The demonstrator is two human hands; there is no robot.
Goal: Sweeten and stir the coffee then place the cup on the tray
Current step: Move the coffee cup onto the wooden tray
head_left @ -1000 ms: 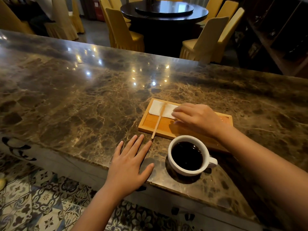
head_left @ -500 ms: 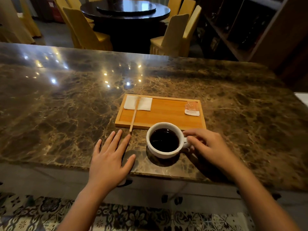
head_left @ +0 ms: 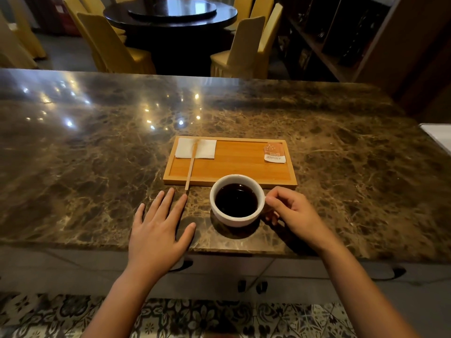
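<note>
At table edge, cup off tray | right hand pinches handle, left hand flat, empty | sugar packet at 1 o'clock unopened, stirrer unused | nothing done yet

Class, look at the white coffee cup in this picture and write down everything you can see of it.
The cup is white, round and glossy, like glazed ceramic, with thick walls. It stands upright on the marble counter, just in front of the wooden tray's near edge, not on it. Black coffee fills it nearly to the rim. The right hand pinches its handle, which the fingers mostly hide. The left hand lies flat beside it, apart.
</note>
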